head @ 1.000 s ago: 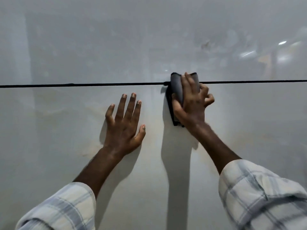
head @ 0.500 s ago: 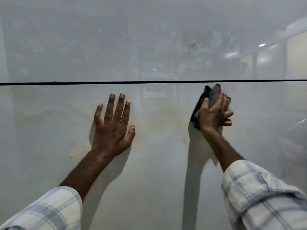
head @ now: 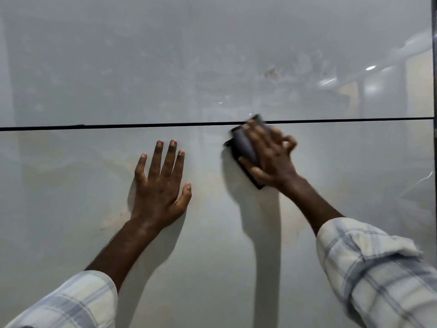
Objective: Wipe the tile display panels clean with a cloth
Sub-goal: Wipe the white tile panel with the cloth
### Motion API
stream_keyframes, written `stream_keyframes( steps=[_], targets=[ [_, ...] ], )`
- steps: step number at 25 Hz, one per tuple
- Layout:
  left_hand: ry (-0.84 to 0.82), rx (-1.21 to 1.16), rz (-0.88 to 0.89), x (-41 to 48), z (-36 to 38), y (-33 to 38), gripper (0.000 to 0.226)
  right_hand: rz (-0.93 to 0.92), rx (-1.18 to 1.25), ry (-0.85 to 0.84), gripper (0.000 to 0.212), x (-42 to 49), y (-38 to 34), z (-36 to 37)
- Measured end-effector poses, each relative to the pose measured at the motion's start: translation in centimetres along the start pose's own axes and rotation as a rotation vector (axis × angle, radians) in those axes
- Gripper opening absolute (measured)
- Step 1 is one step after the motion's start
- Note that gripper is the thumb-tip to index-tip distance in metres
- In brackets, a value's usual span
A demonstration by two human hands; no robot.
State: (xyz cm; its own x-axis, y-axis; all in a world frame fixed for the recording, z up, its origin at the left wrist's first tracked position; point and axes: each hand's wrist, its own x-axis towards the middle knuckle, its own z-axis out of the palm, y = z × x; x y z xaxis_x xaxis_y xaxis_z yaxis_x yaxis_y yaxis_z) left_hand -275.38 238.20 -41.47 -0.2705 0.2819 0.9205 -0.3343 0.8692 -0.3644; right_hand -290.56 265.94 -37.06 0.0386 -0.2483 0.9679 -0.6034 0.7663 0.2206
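Two glossy pale grey tile panels fill the view, an upper panel and a lower panel, split by a thin black horizontal joint. My left hand lies flat on the lower panel with fingers straight and spread. My right hand grips a folded dark grey cloth and presses it on the lower panel, its top edge reaching the joint. The right hand is motion-blurred.
A brownish smudge marks the upper panel to the right. Faint tan streaks run across the lower panel around my hands. A dark vertical frame edge bounds the panels at the far right. Ceiling lights reflect at the upper right.
My right hand with the cloth swept right along the lower panel, then came back left and up to the joint. My left hand has stayed flat on the panel.
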Motion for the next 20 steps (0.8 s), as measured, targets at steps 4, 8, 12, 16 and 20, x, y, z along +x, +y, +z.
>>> stream_keyframes(
  steps=[4, 8, 12, 16, 20],
  targets=[
    [-0.004, -0.006, -0.015, 0.0, 0.0, 0.1, 0.08, 1.122, 0.133, 0.11, 0.082, -2.5, 0.7, 0.8],
    [-0.025, -0.038, 0.015, 0.2, -0.9, 0.0, 0.079, 0.976, 0.136, 0.053, 0.081, -0.6, -4.2, 0.9],
    [0.042, -0.045, 0.1, -1.2, -2.6, -2.6, 0.074, 0.359, 0.074, 0.05, 0.077, 0.2, -10.1, 1.1],
    [0.0, 0.042, 0.03, -3.4, -2.9, -7.0, 0.075, -0.234, 0.035, 0.052, 0.065, -1.3, -8.7, 0.1],
    [-0.036, 0.056, 0.068, -4.1, -2.3, -7.7, 0.075, 0.201, 0.069, 0.055, 0.071, 0.7, -6.4, 0.2]
  ],
)
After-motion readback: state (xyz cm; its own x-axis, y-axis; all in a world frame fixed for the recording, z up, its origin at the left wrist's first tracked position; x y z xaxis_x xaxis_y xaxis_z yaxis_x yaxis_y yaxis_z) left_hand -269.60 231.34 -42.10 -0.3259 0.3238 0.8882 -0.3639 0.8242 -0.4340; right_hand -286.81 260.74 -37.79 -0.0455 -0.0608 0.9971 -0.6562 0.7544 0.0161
